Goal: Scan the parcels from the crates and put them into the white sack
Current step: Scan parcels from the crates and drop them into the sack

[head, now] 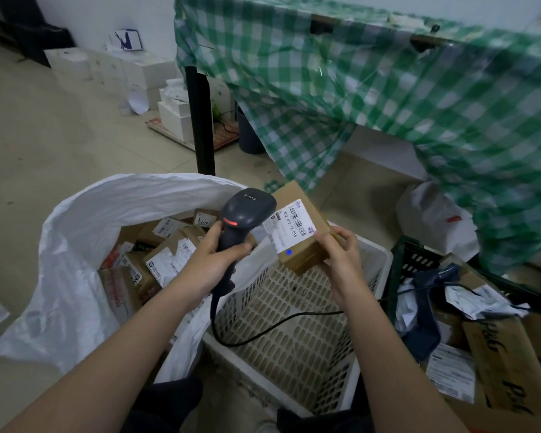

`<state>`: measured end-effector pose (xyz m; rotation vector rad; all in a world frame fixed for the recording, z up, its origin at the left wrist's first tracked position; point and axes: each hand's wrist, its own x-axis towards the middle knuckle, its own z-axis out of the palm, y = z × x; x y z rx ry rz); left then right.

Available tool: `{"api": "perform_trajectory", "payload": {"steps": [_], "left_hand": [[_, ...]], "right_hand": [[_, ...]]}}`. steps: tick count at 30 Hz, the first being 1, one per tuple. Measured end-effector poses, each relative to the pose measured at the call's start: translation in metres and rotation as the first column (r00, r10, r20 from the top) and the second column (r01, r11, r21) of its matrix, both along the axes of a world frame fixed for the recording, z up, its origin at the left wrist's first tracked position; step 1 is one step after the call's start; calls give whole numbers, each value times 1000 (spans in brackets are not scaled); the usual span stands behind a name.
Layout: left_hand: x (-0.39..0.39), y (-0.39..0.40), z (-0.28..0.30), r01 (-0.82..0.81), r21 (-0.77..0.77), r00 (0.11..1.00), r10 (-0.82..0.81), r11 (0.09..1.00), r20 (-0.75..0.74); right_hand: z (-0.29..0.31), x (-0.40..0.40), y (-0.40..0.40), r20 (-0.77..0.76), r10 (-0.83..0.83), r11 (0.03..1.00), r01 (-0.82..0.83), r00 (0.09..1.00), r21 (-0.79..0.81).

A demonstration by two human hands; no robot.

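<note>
Your left hand (214, 256) has its fingers wrapped round the grip of the dark scanner (245, 214), red window lit, head aimed toward the label; your right hand (341, 254) pinches the near end of a brown parcel (300, 232), held above the white crate (297, 326), a blue dot on its side; the white sack (75, 245) stands open at the left with parcels inside; the dark crate (409, 257) at the right holds more.

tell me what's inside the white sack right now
The white sack holds a pile of brown cardboard parcels with white shipping labels. Its near wall and the left hand cover the rest, so the pile's depth is hidden.
</note>
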<state>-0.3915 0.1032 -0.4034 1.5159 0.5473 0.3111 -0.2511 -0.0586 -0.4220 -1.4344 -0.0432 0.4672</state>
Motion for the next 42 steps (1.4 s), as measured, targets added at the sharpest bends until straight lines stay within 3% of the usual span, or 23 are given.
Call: {"api": "perform_trajectory", "payload": {"steps": [6, 17, 42], "left_hand": [[-7, 11, -7, 127, 132, 984, -108, 983, -141], [-8, 13, -25, 339, 222, 918, -270, 914, -291], [-6, 17, -31, 407, 244, 899, -339, 880, -279]], "right_hand": [[-13, 3, -4, 5, -48, 997, 48, 999, -55], [-12, 8, -9, 68, -140, 990, 141, 988, -12], [-10, 10, -14, 104, -126, 992, 128, 987, -14]]}}
